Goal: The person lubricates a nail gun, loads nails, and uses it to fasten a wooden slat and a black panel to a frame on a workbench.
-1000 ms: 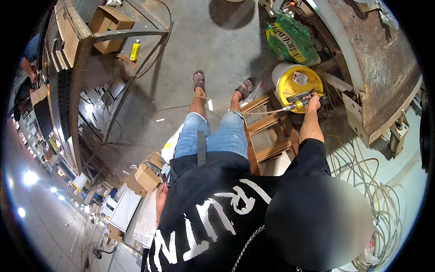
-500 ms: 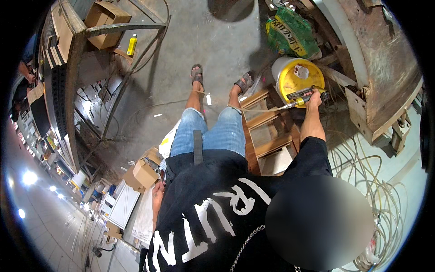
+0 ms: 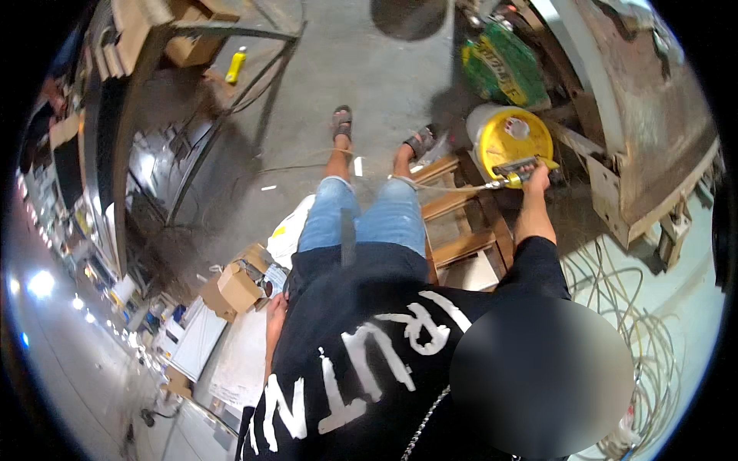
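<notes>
My right hand [image 3: 537, 178], out to the right, is wrapped around a slim air stapler [image 3: 516, 168], dark with yellow parts. A thin air hose [image 3: 453, 187] runs from its fitting to the left, across in front of my legs. Just beyond the tool stands a white bucket with a yellow lid [image 3: 501, 132]. From this view I cannot tell whether the tool touches the lid. My left hand [image 3: 277, 306] hangs low at my left side, near an open cardboard box [image 3: 238, 287]. Its fingers are blurred and partly hidden.
A wooden frame with slats [image 3: 461, 203] lies right of my legs. Behind the bucket sits a green sack [image 3: 503, 65]. A metal-legged table [image 3: 231, 31] rises at the left, with a yellow bottle [image 3: 237, 66] on the floor. Coiled hoses [image 3: 646, 338] lie at the lower right.
The whole view has shifted slightly, with most things a little lower and to the right. The air stapler remains in my right hand above the bucket.
</notes>
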